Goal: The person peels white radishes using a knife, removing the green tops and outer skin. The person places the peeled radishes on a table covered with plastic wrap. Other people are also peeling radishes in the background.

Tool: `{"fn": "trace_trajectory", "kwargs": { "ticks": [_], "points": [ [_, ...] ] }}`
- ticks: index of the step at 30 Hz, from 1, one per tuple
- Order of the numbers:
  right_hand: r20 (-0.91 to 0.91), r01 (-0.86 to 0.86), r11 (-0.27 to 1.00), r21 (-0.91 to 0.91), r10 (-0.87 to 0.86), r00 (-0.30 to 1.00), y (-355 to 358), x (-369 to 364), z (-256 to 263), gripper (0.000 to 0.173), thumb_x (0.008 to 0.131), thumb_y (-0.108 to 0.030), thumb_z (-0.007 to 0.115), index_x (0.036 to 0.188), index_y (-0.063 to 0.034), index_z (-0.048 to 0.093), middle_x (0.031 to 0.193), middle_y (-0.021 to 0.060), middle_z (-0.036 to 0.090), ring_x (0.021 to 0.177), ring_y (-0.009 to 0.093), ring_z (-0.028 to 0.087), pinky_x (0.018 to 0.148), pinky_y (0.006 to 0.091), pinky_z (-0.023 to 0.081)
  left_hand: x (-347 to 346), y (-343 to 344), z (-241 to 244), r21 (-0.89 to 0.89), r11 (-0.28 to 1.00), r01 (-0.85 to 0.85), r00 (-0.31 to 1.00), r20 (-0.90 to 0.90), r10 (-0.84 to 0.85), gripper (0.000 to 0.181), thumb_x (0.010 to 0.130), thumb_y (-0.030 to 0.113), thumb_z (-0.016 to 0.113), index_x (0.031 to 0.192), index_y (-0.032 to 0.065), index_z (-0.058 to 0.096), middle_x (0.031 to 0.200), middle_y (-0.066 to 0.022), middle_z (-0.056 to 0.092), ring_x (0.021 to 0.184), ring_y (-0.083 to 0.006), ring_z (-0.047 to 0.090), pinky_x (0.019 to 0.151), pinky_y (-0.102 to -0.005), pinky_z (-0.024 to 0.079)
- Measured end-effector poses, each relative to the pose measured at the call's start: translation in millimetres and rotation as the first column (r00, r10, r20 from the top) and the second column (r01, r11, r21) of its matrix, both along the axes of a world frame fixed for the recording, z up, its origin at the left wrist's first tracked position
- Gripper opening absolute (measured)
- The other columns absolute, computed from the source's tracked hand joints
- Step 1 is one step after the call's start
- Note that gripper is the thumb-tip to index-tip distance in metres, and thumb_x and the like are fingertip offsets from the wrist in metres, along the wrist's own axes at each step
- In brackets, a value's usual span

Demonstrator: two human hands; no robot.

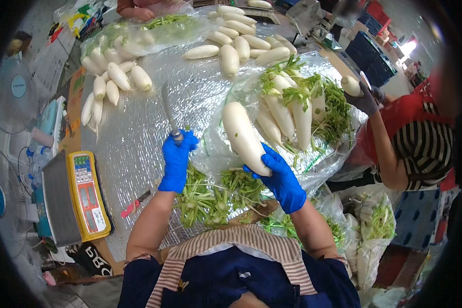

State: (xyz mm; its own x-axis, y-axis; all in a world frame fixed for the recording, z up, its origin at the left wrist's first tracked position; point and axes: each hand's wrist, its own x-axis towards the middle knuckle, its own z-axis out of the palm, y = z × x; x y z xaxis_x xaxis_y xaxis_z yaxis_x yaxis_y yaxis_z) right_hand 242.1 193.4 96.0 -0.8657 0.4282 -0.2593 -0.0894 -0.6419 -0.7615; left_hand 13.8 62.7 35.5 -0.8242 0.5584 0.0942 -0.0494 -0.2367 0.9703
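Observation:
My left hand (177, 159), in a blue glove, grips the handle of a knife (167, 104) whose blade points away from me. In my right hand (279, 177), gloved the same way, is the lower end of a large white daikon radish (243, 134), tilted over the foil-covered table (138, 119). No leaves show on this radish. Cut green radish tops (204, 200) lie between my forearms. Just beyond the radish, several leafy daikons (288, 104) rest on a clear plastic bag (211, 150).
Trimmed daikons lie in a far pile (238, 46) and a left group (115, 81). At left stands a yellow digital scale (88, 192); near it is a red-handled knife (133, 206). A co-worker at right holds a radish (350, 85). Bagged radishes (373, 231) stand low right.

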Motion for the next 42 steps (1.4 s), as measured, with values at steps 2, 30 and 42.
{"fn": "trace_trajectory", "kwargs": {
  "ticks": [2,30,42],
  "points": [
    [0.011,-0.026,0.999,0.022,0.026,1.0,1,-7,-4,0.063,0.084,-0.024,0.059,0.136,-0.0018,0.031,0.118,0.0126,0.054,0.096,0.022,0.06,0.074,0.0271,0.049,31,1,55,0.091,0.95,0.3,0.92,0.237,-0.313,0.022,0.087,0.02,0.053,0.073,0.003,0.054,0.07,-0.0097,0.059,0.061,-0.0183,0.057,0.059,-0.0311,0.048],
    [-0.051,0.295,0.922,-0.249,-0.317,0.947,237,-223,-32,0.047,0.085,-0.021,0.06,0.124,-0.0036,0.04,0.11,0.0183,0.052,0.097,0.033,0.056,0.077,0.0393,0.053,-72,6,-66,-0.45,0.793,-0.41,0.837,-0.532,0.131,0.022,0.079,0.025,0.066,0.082,0.0066,0.055,0.07,-0.0121,0.06,0.06,-0.024,0.058,0.054,-0.0344,0.043],
    [0.03,0.072,0.672,0.737,-0.139,0.99,158,-193,14,0.027,0.087,-0.025,0.056,0.1,-0.0038,0.065,0.076,0.0052,0.063,0.065,0.01,0.056,0.059,0.0231,0.042,-77,5,-80,-0.421,0.786,-0.452,0.803,-0.575,0.154,0.024,0.079,0.023,0.067,0.084,0.0034,0.056,0.071,-0.0114,0.06,0.061,-0.0188,0.056,0.057,-0.0327,0.043]
  ]
}}
